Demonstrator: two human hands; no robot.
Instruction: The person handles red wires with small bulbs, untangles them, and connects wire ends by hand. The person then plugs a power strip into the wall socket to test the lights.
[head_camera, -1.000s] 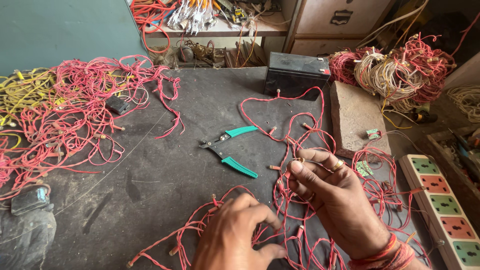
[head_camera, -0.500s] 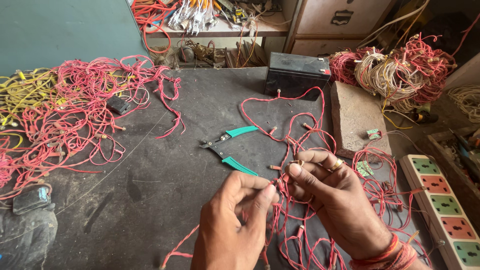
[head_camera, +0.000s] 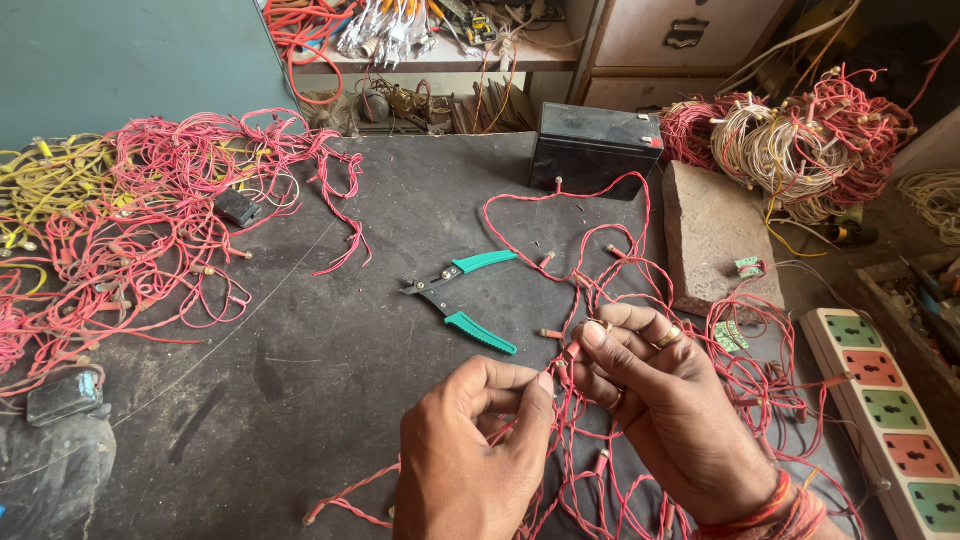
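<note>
Left hand (head_camera: 470, 450) and right hand (head_camera: 660, 400) both pinched shut on red wire strand (head_camera: 600, 290), green-handled pliers (head_camera: 462, 298) lying just beyond on dark desk (head_camera: 300, 400)

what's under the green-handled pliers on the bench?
The pliers lie flat on the bare dark bench top, jaws open, no wire beneath them. The red wire tangle starts just to their right. The strip of bench directly under the tool is covered.

Both hands bare, no sleeves; right hand (head_camera: 672, 410) wears gold ring on finger, red-orange thread bands at wrist; left hand (head_camera: 470, 450) unadorned.
</note>
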